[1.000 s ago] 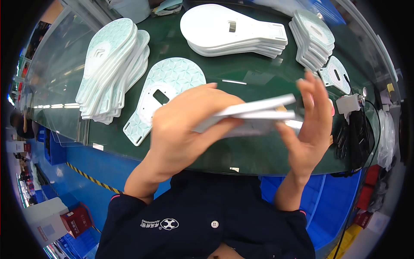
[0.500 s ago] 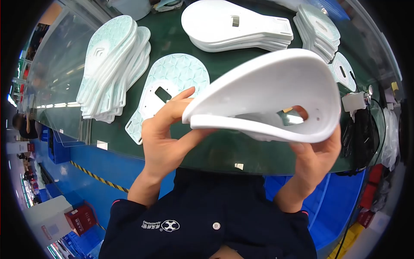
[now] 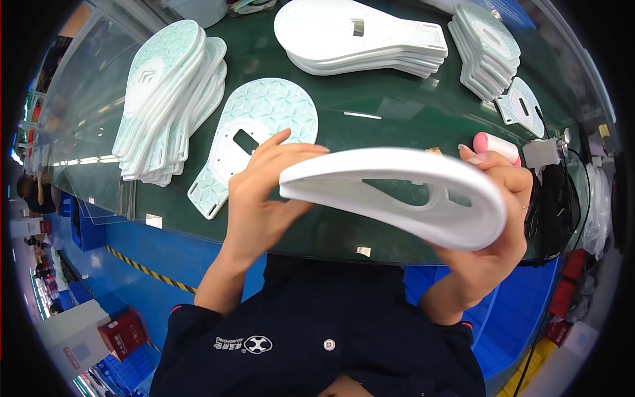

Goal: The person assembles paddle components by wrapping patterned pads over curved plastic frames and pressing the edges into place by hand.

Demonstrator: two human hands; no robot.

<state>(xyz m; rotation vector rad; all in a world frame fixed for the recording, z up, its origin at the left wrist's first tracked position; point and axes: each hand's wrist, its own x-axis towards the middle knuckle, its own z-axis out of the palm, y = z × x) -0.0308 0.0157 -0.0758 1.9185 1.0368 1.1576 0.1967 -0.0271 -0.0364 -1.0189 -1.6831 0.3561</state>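
A curved white plastic part (image 3: 397,162) with openings through it is held up in front of my chest, tilted. My left hand (image 3: 258,192) grips its narrow left end between thumb and fingers. Around its rounded right end wraps my right hand (image 3: 496,231), with fingertips at the upper edge and the thumb hidden underneath. Behind my left hand, a paddle-shaped panel (image 3: 271,106) with a pale green geometric pattern and a rectangular slot lies flat on the green table (image 3: 370,132).
Patterned panels (image 3: 162,99) are stacked at left, white panels (image 3: 331,33) at the back, smaller panels (image 3: 486,49) at back right. A small slotted plate (image 3: 522,109), a pink-and-white roll (image 3: 496,147) and black material (image 3: 555,205) lie at right. Blue bins (image 3: 509,317) stand below the table edge.
The white part was swung up, showing its broad inner face, and is now tilted flatter, showing its rim. Both hands keep hold of it, and the pink-and-white roll has come into view.
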